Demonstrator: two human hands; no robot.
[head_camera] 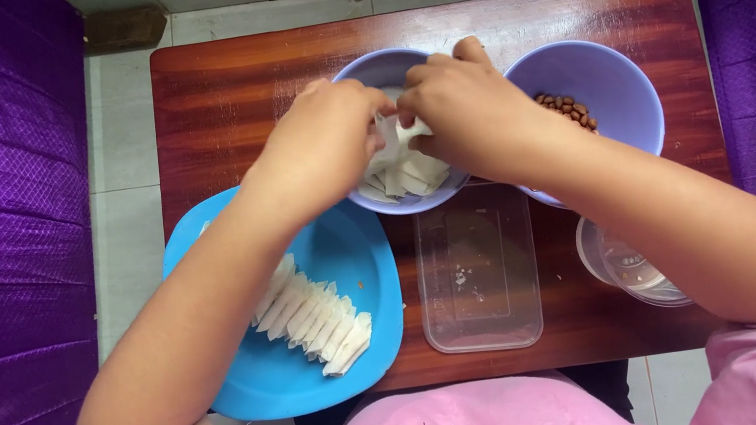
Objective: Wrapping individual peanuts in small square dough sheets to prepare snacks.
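We see a dark red wooden table (228, 95) first. On its left side lies a blue plate (356, 266) with a row of folded white wrappers (314, 316). Near the middle stands a clear plastic box (479, 272). Behind are 2 purple bowls: the right bowl (605, 80) holds peanuts (567, 108), the middle bowl (376, 71) holds white wrapper pieces (408, 177). Over it our left hand (322, 145) and right hand (473, 111) meet, fingers closed, pinching 1 white piece (388, 130) together.
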